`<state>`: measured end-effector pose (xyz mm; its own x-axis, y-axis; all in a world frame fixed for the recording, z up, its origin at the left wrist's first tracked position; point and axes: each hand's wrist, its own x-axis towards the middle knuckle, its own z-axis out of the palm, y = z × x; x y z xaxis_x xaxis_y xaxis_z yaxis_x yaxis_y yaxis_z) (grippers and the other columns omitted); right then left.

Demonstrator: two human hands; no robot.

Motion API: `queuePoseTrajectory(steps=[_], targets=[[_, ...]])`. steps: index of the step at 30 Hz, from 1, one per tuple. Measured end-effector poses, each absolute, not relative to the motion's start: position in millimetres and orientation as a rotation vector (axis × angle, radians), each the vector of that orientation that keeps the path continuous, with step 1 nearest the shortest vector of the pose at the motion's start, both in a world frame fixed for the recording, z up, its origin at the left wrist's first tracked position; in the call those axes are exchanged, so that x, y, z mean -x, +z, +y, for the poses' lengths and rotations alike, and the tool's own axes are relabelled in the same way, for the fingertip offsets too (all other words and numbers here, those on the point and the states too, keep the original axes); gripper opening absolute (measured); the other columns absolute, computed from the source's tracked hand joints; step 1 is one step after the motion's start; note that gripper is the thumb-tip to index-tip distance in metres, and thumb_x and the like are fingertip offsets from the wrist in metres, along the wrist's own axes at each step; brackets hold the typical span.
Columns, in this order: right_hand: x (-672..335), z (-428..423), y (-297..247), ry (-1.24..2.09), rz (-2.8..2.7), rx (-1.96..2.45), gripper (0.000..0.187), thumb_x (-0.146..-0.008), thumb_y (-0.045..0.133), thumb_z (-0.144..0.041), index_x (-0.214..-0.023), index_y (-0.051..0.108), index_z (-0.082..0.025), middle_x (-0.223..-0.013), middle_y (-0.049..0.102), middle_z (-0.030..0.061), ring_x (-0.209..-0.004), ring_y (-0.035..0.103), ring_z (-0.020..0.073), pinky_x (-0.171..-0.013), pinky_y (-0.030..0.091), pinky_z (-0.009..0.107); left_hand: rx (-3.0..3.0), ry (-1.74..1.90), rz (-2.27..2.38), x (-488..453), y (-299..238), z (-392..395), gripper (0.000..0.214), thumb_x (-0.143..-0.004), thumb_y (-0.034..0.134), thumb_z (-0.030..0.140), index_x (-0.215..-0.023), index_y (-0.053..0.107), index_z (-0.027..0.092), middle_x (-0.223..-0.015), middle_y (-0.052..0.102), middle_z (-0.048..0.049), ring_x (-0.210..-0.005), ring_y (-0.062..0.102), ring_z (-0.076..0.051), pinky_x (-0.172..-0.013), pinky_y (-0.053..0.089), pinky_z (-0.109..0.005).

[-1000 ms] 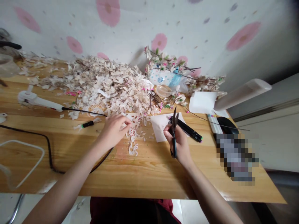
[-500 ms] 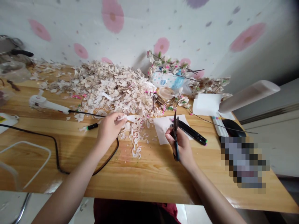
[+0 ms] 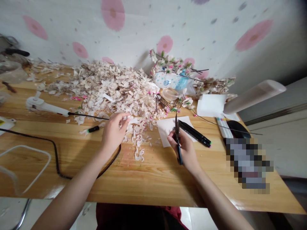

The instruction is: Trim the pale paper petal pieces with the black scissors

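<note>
The right hand [image 3: 184, 148] grips small black scissors [image 3: 178, 150], blades closed and upright, over a white paper sheet [image 3: 166, 132]. The left hand [image 3: 112, 132], fingers curled, touches the front of a heap of cut petals [image 3: 112, 89] mid-counter [image 3: 153, 182]; whether it holds one is unclear.

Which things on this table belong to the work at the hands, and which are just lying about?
Part of the work: left hand on pale petal scraps; right hand holding black scissors; the petal heap.
Lying about: two black markers; white paper sheet; computer mouse; black cable.
</note>
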<state>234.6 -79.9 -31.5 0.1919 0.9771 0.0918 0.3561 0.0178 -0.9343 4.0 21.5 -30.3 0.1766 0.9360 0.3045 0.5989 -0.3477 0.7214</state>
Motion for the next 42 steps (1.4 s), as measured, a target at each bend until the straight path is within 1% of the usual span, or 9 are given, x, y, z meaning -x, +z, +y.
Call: queuePoseTrajectory(steps=[3,8,13,15,23,27,32,39,42], targets=[[-231.8,-80.7,-30.8,0.896,-1.274,1.539,0.02,-0.083,0.063,-0.036,-0.077,0.054,-0.019,-0.069,0.052,-0.0019,-0.063,0.046,0.0139,-0.06,0.036,0.027,-1.833,1.033,1.255,-11.7,-24.5,12.9,0.019,-0.088,0.061,0.026,-0.105,0.066,0.02,-0.103,0.072,-0.005,-0.092,0.066,-0.018,-0.083,0.052,-0.03],[-220.3,-86.3,-26.8,1.074,-1.181,1.474,0.02,-0.08,0.068,-0.037,-0.081,0.059,-0.018,-0.073,0.059,0.0006,-0.066,0.051,0.0155,-0.064,0.039,0.028,-1.525,0.787,0.899,-26.2,-18.4,-7.9,0.025,-0.086,0.065,0.031,-0.109,0.063,0.021,-0.103,0.07,-0.0045,-0.095,0.066,-0.017,-0.082,0.053,-0.026],[-211.8,-89.2,-22.3,1.172,-1.128,1.382,0.022,-0.078,0.07,-0.038,-0.081,0.058,-0.019,-0.077,0.059,0.0007,-0.069,0.051,0.0151,-0.065,0.041,0.027,-1.466,0.626,0.825,-34.9,-21.3,-24.4,0.028,-0.086,0.065,0.03,-0.111,0.06,0.019,-0.091,0.07,-0.0029,-0.079,0.067,-0.014,-0.07,0.053,-0.023],[-212.0,-88.4,-21.3,1.202,-1.086,1.384,0.024,-0.077,0.069,-0.04,-0.081,0.057,-0.019,-0.076,0.057,0.0006,-0.068,0.051,0.0148,-0.065,0.042,0.027,-1.508,0.64,0.822,-36.8,-24.9,-27.1,0.025,-0.086,0.065,0.027,-0.109,0.061,0.019,-0.089,0.07,-0.0028,-0.078,0.067,-0.014,-0.07,0.054,-0.023],[-215.3,-88.2,-22.2,1.178,-1.102,1.42,0.033,-0.074,0.072,-0.047,-0.08,0.055,-0.02,-0.072,0.054,-0.0005,-0.063,0.047,0.0141,-0.06,0.041,0.027,-1.827,0.85,0.767,-36.5,-33.5,-29.0,0.021,-0.085,0.066,0.019,-0.106,0.065,0.023,-0.096,0.071,-0.0027,-0.086,0.068,-0.014,-0.079,0.056,-0.026],[-214.8,-90.5,-20.7,1.096,-1.159,1.405,0.027,-0.078,0.069,-0.043,-0.081,0.055,-0.02,-0.071,0.052,-0.0011,-0.063,0.047,0.0139,-0.06,0.04,0.026,-2.017,0.881,0.74,-35.9,-28.2,-28.4,0.024,-0.083,0.068,0.014,-0.105,0.064,0.023,-0.096,0.07,-0.0012,-0.087,0.065,-0.013,-0.08,0.053,-0.025],[-215.4,-92.0,-18.1,1.063,-1.185,1.373,0.021,-0.081,0.069,-0.036,-0.08,0.056,-0.02,-0.067,0.049,-0.0032,-0.061,0.045,0.0127,-0.06,0.039,0.026,-2.221,1.002,0.61,-37.0,-25.5,-26.3,0.017,-0.083,0.069,0.011,-0.097,0.064,0.019,-0.094,0.067,-0.003,-0.089,0.064,-0.014,-0.081,0.051,-0.027],[-217.0,-92.7,-18.0,1.12,-1.163,1.365,0.023,-0.082,0.064,-0.041,-0.08,0.054,-0.021,-0.074,0.056,0.0,-0.068,0.05,0.0159,-0.064,0.041,0.028,-2.45,1.074,0.557,-33.4,-27.7,-26.5,0.017,-0.082,0.066,0.005,-0.093,0.065,0.018,-0.09,0.068,-0.0039,-0.082,0.063,-0.015,-0.074,0.05,-0.029],[-217.4,-92.1,-18.2,1.136,-1.16,1.396,0.027,-0.078,0.069,-0.041,-0.078,0.054,-0.02,-0.074,0.057,0.0003,-0.067,0.05,0.0161,-0.064,0.041,0.029,-2.505,1.083,0.524,-32.9,-28.9,-25.7,0.016,-0.082,0.065,0.005,-0.092,0.065,0.018,-0.089,0.068,-0.0034,-0.081,0.063,-0.015,-0.074,0.05,-0.029]])
